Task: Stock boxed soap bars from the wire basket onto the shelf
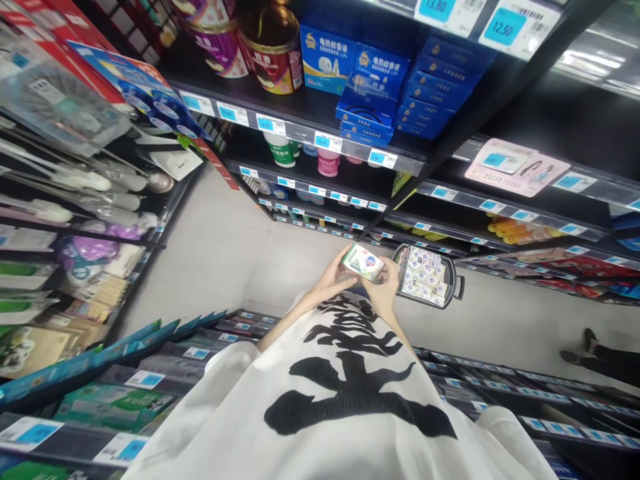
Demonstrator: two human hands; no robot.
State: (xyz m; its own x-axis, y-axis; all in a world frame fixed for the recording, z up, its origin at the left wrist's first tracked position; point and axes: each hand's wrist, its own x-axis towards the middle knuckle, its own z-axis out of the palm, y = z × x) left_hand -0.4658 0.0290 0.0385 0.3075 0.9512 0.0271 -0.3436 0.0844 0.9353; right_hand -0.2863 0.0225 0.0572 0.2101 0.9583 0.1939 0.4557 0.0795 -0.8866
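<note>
Between my two hands, in front of my body, is a small white and green box (363, 261) with a dark emblem on its top face. My left hand (334, 275) grips its left end, fingers along the side. At the right end my right hand (384, 283) holds it too, with the fingers wrapped round the corner. Just right of my right hand stands a dark basket (454, 288) with a handle. Several similar small boxes (424, 275) lie packed inside it.
Ahead are dark shelves (310, 110) with blue boxes (327, 60), tins (273, 50) and price tags. Hanging goods (75, 180) line the left side. More shelves (150, 380) flank me at the near side. Pale floor (215, 233) runs between them. A person's legs (607, 360) show at far right.
</note>
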